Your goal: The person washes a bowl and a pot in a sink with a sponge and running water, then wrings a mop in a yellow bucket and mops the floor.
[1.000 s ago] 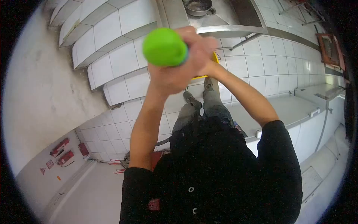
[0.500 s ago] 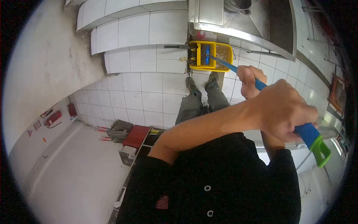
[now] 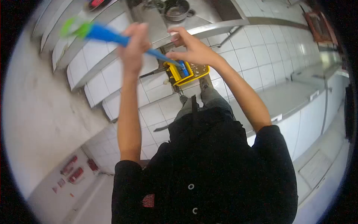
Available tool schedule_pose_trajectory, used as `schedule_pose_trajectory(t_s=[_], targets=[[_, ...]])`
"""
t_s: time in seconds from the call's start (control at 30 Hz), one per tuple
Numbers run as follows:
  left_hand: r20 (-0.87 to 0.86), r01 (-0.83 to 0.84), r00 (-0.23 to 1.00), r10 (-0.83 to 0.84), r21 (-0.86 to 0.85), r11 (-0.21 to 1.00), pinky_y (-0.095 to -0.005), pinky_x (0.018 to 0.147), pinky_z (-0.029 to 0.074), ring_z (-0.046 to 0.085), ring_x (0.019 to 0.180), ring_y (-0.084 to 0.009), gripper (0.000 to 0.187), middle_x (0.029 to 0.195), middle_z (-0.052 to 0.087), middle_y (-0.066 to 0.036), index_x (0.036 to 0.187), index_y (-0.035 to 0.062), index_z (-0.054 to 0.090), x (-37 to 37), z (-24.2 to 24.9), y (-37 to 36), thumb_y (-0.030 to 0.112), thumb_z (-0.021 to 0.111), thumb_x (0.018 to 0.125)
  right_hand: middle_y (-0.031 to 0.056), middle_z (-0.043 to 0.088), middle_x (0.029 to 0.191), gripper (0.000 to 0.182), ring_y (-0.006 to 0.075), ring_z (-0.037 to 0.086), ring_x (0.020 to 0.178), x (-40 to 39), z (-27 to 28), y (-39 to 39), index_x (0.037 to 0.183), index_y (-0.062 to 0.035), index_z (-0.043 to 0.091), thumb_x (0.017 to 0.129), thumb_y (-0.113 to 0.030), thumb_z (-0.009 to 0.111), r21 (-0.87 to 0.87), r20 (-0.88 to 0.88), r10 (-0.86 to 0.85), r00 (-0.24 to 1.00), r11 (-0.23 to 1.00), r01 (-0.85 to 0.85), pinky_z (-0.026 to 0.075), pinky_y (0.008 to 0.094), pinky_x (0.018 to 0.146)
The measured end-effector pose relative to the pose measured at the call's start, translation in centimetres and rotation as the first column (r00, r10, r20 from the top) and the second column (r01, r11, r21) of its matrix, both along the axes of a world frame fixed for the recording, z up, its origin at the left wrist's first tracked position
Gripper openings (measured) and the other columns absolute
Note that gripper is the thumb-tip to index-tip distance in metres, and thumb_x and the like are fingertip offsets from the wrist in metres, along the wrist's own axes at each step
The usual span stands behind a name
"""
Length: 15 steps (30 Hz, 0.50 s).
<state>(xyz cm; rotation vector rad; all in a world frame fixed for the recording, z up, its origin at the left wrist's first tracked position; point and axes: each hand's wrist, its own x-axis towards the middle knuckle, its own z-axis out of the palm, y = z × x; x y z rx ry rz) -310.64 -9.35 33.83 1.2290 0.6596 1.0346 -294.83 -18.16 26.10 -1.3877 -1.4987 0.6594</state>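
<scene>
My left hand (image 3: 135,43) grips a blue handle (image 3: 106,34) near its top, where a blurred green end piece (image 3: 76,29) sticks out at the upper left. The handle slants down to a blue mop head (image 3: 183,68) inside the wringer of a yellow bucket (image 3: 175,76). Just right of the handle is my right hand (image 3: 192,50), its fingers spread and curved. Its thumb is close to the handle; whether it touches cannot be made out. Murky liquid shows in the bucket's right part.
White-tiled steps (image 3: 100,84) rise at the left. A steel counter (image 3: 209,28) with a pot (image 3: 176,11) stands beyond the bucket. White cabinets (image 3: 305,123) line the right side. Red extinguishers (image 3: 76,174) hang at the lower left.
My left hand has swung the handle's top end from the right to the upper left. My right hand has let go of the handle and opened. The view has turned.
</scene>
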Motion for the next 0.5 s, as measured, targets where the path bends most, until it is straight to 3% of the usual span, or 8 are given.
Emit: schedule_pose_trajectory(t_s=[0.03,0.1,0.17,0.23,0.3,0.4,0.47,0.5], targets=[[0.075,0.115,0.990,-0.118,0.049,0.992,-0.0228,0.043,0.020,0.028,0.046,-0.0038,0.022,0.054,0.032,0.007,0.067,0.0099,0.046,-1.0,0.6,0.8,0.010,0.055,0.088,0.0154,0.061,0.099,0.054,0.0226,0.058,0.093,1.9,-1.1,-1.5,0.118,0.0001,0.049,0.080,-0.032,0.067,-0.108,-0.080,-0.048,0.996,0.993,0.039,0.046,0.0324,0.082],[0.013,0.129,0.991,-0.130,0.095,0.987,-0.0260,0.045,0.020,0.024,0.046,-0.0075,0.028,0.052,0.025,0.005,0.066,0.0125,0.036,-2.1,5.7,0.0,0.016,0.043,0.093,0.0123,0.058,0.105,0.049,0.0191,0.055,0.097,6.2,-5.6,-6.7,0.120,-0.0012,0.049,0.083,-0.027,0.066,-0.332,-0.237,-0.151,0.960,0.941,0.066,0.045,0.0309,0.086],[0.057,0.247,0.965,-0.255,0.127,0.961,-0.0255,0.046,0.019,0.022,0.044,-0.0085,0.036,0.050,0.024,0.004,0.061,0.0138,0.031,-1.9,10.5,-0.8,0.023,0.040,0.095,0.0127,0.062,0.096,0.044,0.0190,0.058,0.087,9.9,-8.5,-12.9,0.108,-0.0009,0.056,0.082,-0.034,0.066,-0.502,-0.178,-0.347,0.921,0.837,0.218,0.047,0.0318,0.078],[0.016,0.185,0.982,-0.188,0.092,0.978,-0.0270,0.048,0.022,0.020,0.043,-0.0098,0.039,0.049,0.022,0.003,0.057,0.0152,0.028,-1.2,13.7,-2.0,0.020,0.039,0.094,0.0116,0.062,0.095,0.038,0.0169,0.058,0.087,13.5,-13.2,-19.8,0.103,-0.0021,0.059,0.082,-0.033,0.065,-0.554,-0.122,-0.462,0.878,0.766,0.326,0.047,0.0295,0.077],[0.022,0.269,0.962,-0.272,0.094,0.959,-0.0268,0.048,0.024,0.020,0.043,-0.0102,0.039,0.049,0.021,0.002,0.056,0.0147,0.029,0.2,15.6,-2.7,0.018,0.039,0.093,0.0085,0.063,0.092,0.036,0.0149,0.058,0.083,16.3,-15.9,-26.5,0.103,-0.0024,0.059,0.083,-0.031,0.064,-0.693,-0.208,-0.636,0.743,0.632,0.347,0.047,0.0279,0.075],[-0.065,0.160,0.987,-0.149,0.207,0.965,-0.0276,0.049,0.026,0.022,0.046,-0.0104,0.036,0.052,0.025,0.001,0.059,0.0127,0.031,1.1,17.3,-3.7,0.018,0.039,0.093,0.0050,0.061,0.088,0.035,0.0132,0.056,0.077,18.5,-16.5,-34.8,0.104,-0.0038,0.059,0.084,-0.032,0.064,-0.780,-0.188,-0.834,0.520,0.448,0.437,0.045,0.0264,0.070],[-0.139,-0.268,0.932,0.336,0.362,0.893,-0.0272,0.051,0.031,0.024,0.046,-0.0099,0.028,0.053,0.025,0.002,0.064,0.0084,0.041,3.4,19.4,-6.1,0.014,0.040,0.091,0.0037,0.061,0.087,0.033,0.0120,0.056,0.075,20.1,-19.1,-41.3,0.104,-0.0056,0.059,0.085,-0.032,0.063,-0.842,-0.137,-0.889,0.437,0.337,0.422,0.044,0.0254,0.065],[-0.061,-0.005,0.998,0.023,0.277,0.961,-0.0267,0.048,0.031,0.024,0.045,-0.0094,0.026,0.052,0.024,0.002,0.064,0.0088,0.040,3.8,20.6,-6.2,0.013,0.041,0.090,0.0031,0.061,0.087,0.031,0.0113,0.056,0.075,20.7,-19.5,-44.0,0.103,-0.0068,0.059,0.085,-0.032,0.062,-0.884,-0.093,-0.910,0.405,0.263,0.388,0.043,0.0248,0.063]])
